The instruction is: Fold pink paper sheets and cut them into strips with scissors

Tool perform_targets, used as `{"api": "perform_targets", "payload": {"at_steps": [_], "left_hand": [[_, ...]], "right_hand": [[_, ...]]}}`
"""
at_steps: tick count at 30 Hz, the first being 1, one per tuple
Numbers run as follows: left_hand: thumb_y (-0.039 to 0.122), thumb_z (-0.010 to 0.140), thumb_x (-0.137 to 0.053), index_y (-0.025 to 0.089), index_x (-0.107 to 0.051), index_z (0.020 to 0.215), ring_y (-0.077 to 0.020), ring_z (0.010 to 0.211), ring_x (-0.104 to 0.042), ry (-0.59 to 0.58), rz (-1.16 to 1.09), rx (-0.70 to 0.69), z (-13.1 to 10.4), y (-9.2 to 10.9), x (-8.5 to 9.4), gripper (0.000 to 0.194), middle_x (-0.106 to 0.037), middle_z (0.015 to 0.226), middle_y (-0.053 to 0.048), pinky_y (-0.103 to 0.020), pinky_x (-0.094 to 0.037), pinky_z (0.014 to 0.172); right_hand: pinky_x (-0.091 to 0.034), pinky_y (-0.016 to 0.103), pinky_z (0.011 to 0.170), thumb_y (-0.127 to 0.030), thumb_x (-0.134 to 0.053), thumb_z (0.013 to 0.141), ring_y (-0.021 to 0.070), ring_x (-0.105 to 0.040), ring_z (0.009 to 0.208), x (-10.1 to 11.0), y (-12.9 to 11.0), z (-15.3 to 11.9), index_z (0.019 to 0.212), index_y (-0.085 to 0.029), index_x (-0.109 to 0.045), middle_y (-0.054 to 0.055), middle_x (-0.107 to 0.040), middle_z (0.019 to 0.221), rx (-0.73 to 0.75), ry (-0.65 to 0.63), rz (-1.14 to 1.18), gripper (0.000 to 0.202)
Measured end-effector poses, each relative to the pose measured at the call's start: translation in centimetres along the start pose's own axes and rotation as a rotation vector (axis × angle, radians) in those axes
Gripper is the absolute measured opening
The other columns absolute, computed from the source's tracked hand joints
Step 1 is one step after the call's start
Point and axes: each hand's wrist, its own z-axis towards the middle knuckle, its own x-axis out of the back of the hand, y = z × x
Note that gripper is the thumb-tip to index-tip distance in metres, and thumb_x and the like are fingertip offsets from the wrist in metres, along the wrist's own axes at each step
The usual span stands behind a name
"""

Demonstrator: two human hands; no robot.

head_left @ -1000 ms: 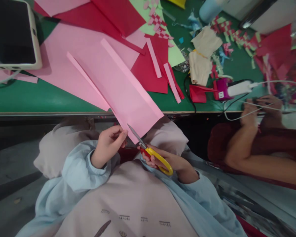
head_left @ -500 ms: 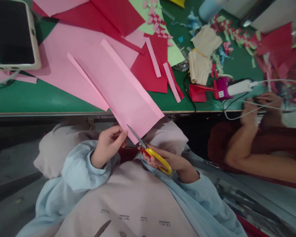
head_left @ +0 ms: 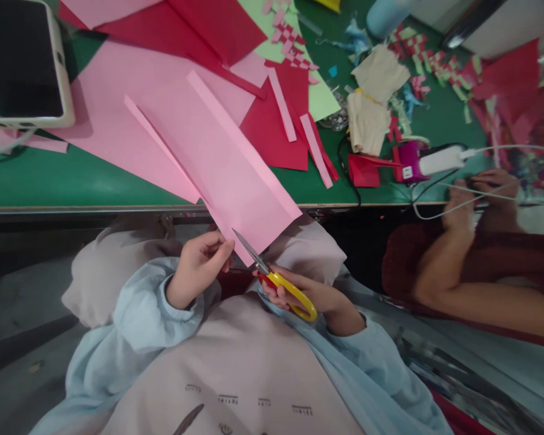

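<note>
A folded sheet of pink paper (head_left: pixel 240 163) hangs over the table's front edge, down toward my lap. My left hand (head_left: pixel 204 263) pinches its lower left edge between thumb and fingers. In my right hand (head_left: pixel 294 287) is a pair of scissors (head_left: pixel 294 295) with yellow and red handles. Their blades point up and left, lying along the paper's lower left edge close to my left thumb. The lower blade and the fingers inside the handles are partly hidden.
On the green table (head_left: pixel 118 181) lie red paper sheets (head_left: pixel 276 133), pink strips (head_left: pixel 316 151) and a phone or tablet (head_left: pixel 22 60) with a cable. Beige cloth (head_left: pixel 369 121) and a white charger (head_left: pixel 442 160) lie farther right. Another person's arm (head_left: pixel 453 260) rests at the right.
Hardly anything differs. Both hands, the scissors and the pink paper stay practically in place.
</note>
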Motion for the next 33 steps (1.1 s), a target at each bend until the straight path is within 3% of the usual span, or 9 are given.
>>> {"api": "perform_targets", "payload": {"at_steps": [6,17,23,33], "left_hand": [[0.028,0.087,-0.057,0.016,-0.056,0.059,-0.005,0.037,-0.046,-0.029,-0.002,-0.018,-0.11,0.06,-0.19,0.031,-0.057,0.046,0.002,-0.015,-0.034,0.037],[0.027,0.088,-0.056,0.015,-0.056,0.06,-0.0054,0.038,-0.048,-0.033,-0.008,-0.024,-0.03,-0.1,-0.26,0.03,-0.057,0.046,0.002,-0.015,-0.036,0.039],[0.028,0.087,-0.057,0.015,-0.056,0.06,-0.0054,0.038,-0.048,-0.033,-0.017,-0.025,-0.05,-0.14,-0.26,0.03,-0.057,0.045,0.002,-0.015,-0.035,0.038],[0.029,0.088,-0.056,0.015,-0.056,0.06,-0.0062,0.04,-0.05,-0.037,-0.004,-0.04,-0.07,-0.33,-0.17,0.031,-0.056,0.045,0.002,-0.016,-0.038,0.041]], "right_hand": [[-0.026,0.026,0.055,-0.064,-0.06,0.08,0.0076,-0.03,0.06,-0.45,-0.58,0.44,0.083,-0.02,-0.042,-0.004,-0.034,0.076,0.01,-0.04,-0.058,0.048],[-0.027,0.026,0.055,-0.06,-0.061,0.082,0.0079,-0.032,0.062,-0.09,0.04,0.62,0.088,-0.02,-0.043,-0.003,-0.035,0.078,0.042,-0.069,-0.021,0.044],[-0.025,0.025,0.054,-0.059,-0.059,0.084,0.0074,-0.031,0.06,-0.32,0.01,0.74,0.088,-0.019,-0.045,-0.003,-0.035,0.076,0.007,-0.024,0.03,0.042],[-0.025,0.025,0.054,-0.067,-0.047,0.086,0.0075,-0.031,0.059,-0.43,0.08,0.76,0.087,-0.018,-0.048,-0.003,-0.036,0.075,-0.06,0.013,0.168,0.049]]}}
